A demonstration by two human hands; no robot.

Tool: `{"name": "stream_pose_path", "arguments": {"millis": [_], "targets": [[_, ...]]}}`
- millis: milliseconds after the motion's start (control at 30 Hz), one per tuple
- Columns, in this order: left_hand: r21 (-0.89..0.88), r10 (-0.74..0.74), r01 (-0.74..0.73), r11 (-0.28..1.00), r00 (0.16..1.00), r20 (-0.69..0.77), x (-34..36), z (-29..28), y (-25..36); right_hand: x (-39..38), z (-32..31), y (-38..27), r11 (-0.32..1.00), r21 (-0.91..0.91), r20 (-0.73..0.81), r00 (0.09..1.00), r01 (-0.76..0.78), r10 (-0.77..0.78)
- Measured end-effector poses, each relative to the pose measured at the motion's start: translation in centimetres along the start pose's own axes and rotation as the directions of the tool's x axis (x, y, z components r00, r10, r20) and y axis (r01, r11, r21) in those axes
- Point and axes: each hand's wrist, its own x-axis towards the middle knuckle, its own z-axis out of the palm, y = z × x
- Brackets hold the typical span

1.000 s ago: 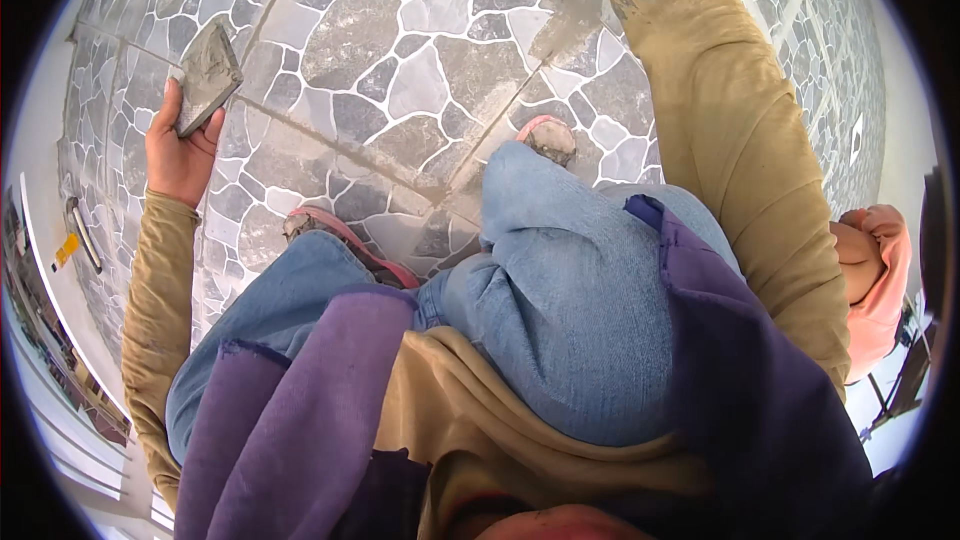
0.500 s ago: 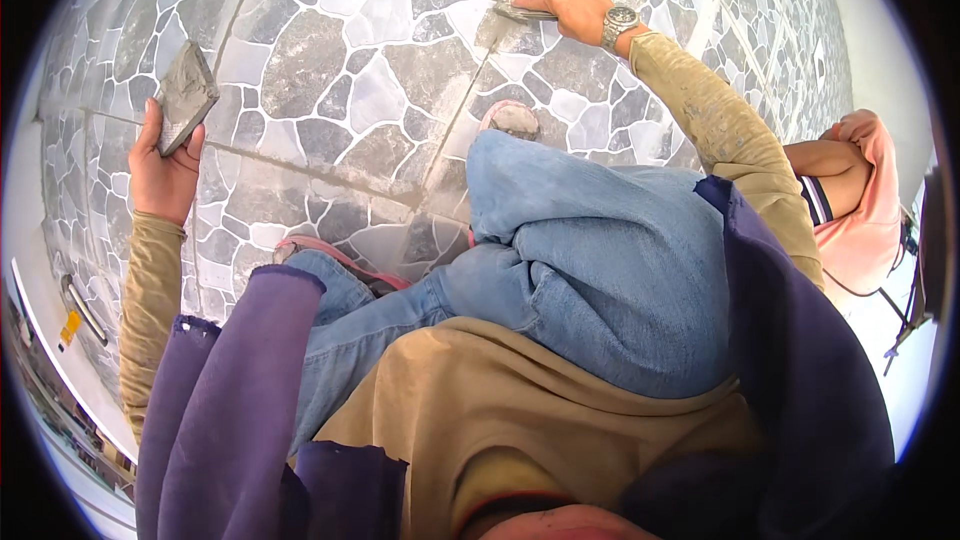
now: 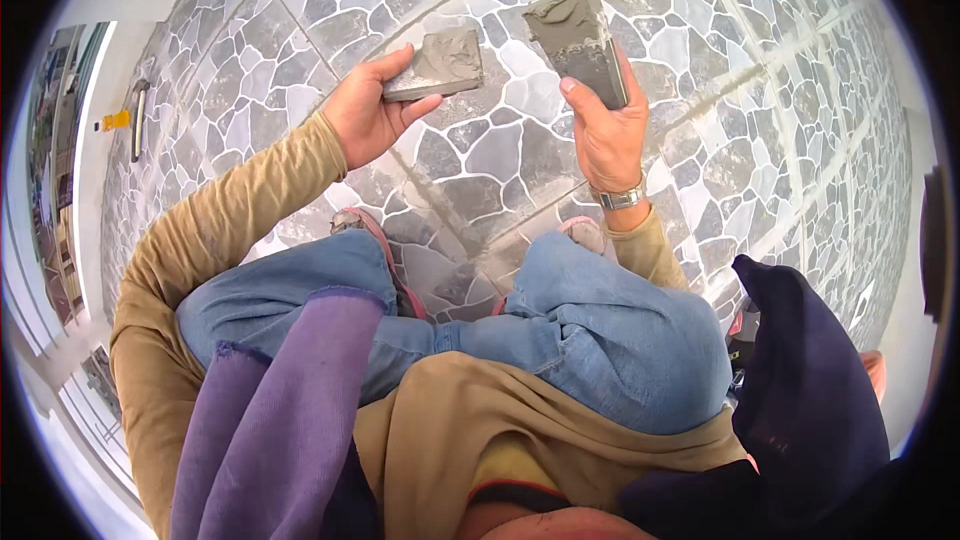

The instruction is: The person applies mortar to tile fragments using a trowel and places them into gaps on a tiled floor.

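Drawn closer together: left hand (image 3: 366,112) and right hand (image 3: 610,137).
Grasped, left: squarish flat grey slab (image 3: 432,89), paste-topped; right: oblong flat grey slab (image 3: 593,70), paste-coated at far end.

Right fingers (image 3: 628,80) (thumb (image 3: 581,98) aside) mostly hidden behind grey slab (image 3: 578,45)

Left slab (image 3: 432,90) near right slab (image 3: 592,70), both above floor (image 3: 497,152)
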Motion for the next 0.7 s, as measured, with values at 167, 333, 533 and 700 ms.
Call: {"name": "stream_pose_path", "arguments": {"millis": [167, 333, 533, 700], "targets": [[-0.071, 0.197, -0.207, 0.976, 0.971, -0.135, -6.6, 1.3, 0.2, -0.6, 5.8, 2.1, 0.795, -0.469, 0.421, 0.889, 0.384, -0.181], [-0.002, 0.267, -0.274, 0.962, 0.938, -0.222, -12.3, -1.6, -0.9, 1.1, 6.0, 3.8, 0.715, -0.416, 0.707, 0.695, 0.562, -0.134], [0.011, 0.369, -0.373, 0.928, 0.921, 0.126, -10.6, -7.8, 0.7, 1.0, 1.4, 7.1, 0.714, -0.628, 0.51, 0.856, 0.31, 0.078], [-0.194, 0.299, -0.268, 0.944, 0.942, 0.153, -11.4, -10.9, -0.9, -2.3, 0.6, 2.5, 0.879, 0.0, -0.062, 0.877, -0.477, 0.476]]}}
